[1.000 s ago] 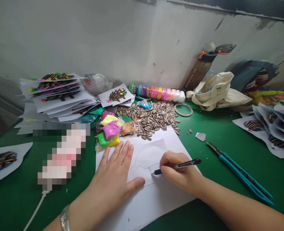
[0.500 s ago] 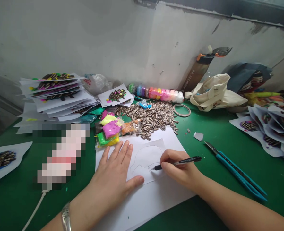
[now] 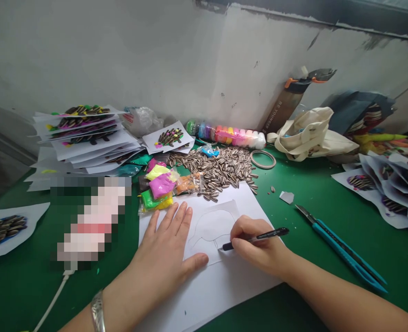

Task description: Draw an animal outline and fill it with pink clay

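The left hand [image 3: 169, 244] is laid palm down, fingers apart and nothing gripped, across the left part of a small sheet [image 3: 214, 223]; it is probably pressed there so that the paper cannot slide under the pen. The small sheet is placed on larger white paper [image 3: 190, 299] in front of the person, and a rounded outline with short lines beneath it has been drawn on it.

The pen [image 3: 269, 234] is clamped between the thumb and fingers of the right hand [image 3: 257, 240], low near its tip, a hold presumably chosen for fine control. The tip is brought to the short lines below the outline; whether the paper is touched cannot be told.

Striped seeds [image 3: 224, 170] are heaped just beyond the paper, with packets of coloured clay [image 3: 160, 184] beside them, seemingly placed within reach but off the drawing. The cutter knife [image 3: 345, 251] is laid on the tabletop [image 3: 307, 184] to the right, blade exposed and pointed away from the person, apart from the right forearm.
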Demonstrator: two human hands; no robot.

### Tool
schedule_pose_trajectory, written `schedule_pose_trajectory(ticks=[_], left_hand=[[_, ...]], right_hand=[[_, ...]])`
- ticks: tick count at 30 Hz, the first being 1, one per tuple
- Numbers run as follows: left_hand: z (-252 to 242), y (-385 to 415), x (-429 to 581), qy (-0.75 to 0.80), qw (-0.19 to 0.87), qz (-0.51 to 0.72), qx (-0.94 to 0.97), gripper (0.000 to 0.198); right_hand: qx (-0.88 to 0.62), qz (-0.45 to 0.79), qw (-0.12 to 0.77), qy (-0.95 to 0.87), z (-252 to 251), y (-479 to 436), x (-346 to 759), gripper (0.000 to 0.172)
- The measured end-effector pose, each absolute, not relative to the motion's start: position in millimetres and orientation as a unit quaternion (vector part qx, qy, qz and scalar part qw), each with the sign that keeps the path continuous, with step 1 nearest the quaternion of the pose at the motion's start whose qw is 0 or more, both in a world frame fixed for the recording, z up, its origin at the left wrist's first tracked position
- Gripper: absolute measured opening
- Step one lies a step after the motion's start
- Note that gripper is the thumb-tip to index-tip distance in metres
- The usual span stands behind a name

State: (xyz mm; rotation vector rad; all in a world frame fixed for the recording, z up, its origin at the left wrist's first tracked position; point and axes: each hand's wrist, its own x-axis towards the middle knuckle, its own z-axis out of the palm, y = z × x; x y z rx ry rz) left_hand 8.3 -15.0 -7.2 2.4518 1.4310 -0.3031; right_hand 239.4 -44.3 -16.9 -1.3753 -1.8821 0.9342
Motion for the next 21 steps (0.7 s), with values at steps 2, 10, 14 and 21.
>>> schedule_pose_trajectory(ticks=[2, 10, 14, 21], left_hand=[[-7.1, -15.0, 8.5, 0.496, 0.143, -0.107, 0.85, 0.089], [-9.1, -14.4, 7.5, 0.495, 0.14, -0.105, 0.851, 0.089], [-11.2, -14.5, 5.9, 0.496, 0.139, -0.099, 0.852, 0.089], [-10.7, -13.7, 7.7, 0.499, 0.143, -0.09, 0.85, 0.089]], right_hand=[[-0.52, 0.355, 0.31, -0.713, -17.3, -44.1, 239.4, 0.012], [-0.536, 0.397, 0.347, -0.659, -15.0, -39.7, 243.9, 0.012], [-0.57, 0.426, 0.379, -0.592, -12.5, -39.0, 253.4, 0.014], [-0.585, 0.392, 0.376, -0.602, -16.9, -47.4, 257.1, 0.013]])
